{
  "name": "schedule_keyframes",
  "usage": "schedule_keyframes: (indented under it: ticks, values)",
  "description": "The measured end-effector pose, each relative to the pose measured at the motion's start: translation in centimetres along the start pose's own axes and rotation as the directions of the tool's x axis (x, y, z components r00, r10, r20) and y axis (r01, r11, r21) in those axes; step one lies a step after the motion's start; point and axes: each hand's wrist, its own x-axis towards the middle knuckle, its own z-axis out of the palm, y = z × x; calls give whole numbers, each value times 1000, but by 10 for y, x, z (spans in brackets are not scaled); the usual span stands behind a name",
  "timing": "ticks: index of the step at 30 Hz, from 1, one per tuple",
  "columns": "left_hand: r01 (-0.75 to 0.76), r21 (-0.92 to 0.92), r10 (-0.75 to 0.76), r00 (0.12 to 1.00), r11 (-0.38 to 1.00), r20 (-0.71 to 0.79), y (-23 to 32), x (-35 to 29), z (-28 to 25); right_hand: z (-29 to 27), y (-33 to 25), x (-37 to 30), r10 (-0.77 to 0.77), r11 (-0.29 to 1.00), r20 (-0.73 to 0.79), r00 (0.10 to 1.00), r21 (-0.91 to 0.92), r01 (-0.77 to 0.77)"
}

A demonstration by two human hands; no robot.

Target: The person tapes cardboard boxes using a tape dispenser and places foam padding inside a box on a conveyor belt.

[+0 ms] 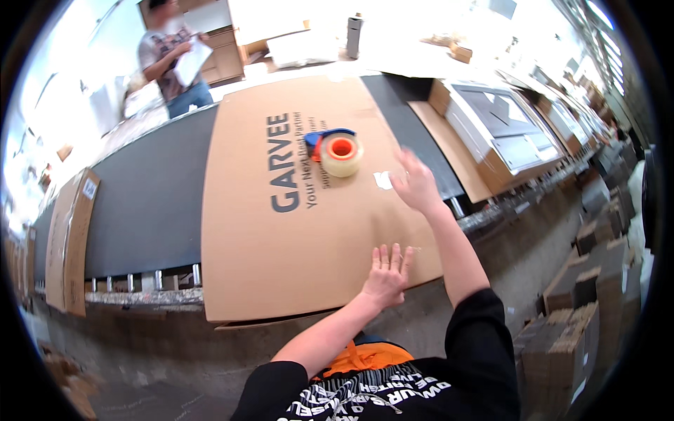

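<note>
A large flat brown cardboard box (246, 259) with dark print lies across the conveyor in front of me. My left hand (386, 276) rests flat on its near right part, fingers spread. Above the right edge of the box is my right hand (415, 181), slightly blurred, with its fingers stretched out and nothing in it. Beside that hand a small white label (382, 180) sticks to the cardboard. A tape dispenser (342, 156) with a blue and red frame and a roll of clear tape stands on the box, farther off, touched by neither hand.
The dark conveyor belt (151, 203) runs left to right. Another carton (70, 238) is at its left; an open box with a white-framed panel (502, 126) is at its right. A person with papers (172, 63) stands across the belt. Stacked cardboard (562, 344) fills the lower right.
</note>
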Motion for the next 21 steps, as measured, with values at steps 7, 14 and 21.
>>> schedule_keyframes:
  ticks: [7, 14, 21]
  values:
    - [-32, -74, 23, 993, 997, -116, 8, 1, 7, 103, -54, 135, 151, 967, 438, 886, -250, -42]
    - [20, -108, -22, 1000, 994, -17, 3, 3, -4, 24, -2, 27, 581, 796, 357, 732, -58, -603]
    - [15, -52, -15, 1000, 999, 5, -10, 2, -10, -118, 18, -86, 731, 34, 480, 485, 684, -729]
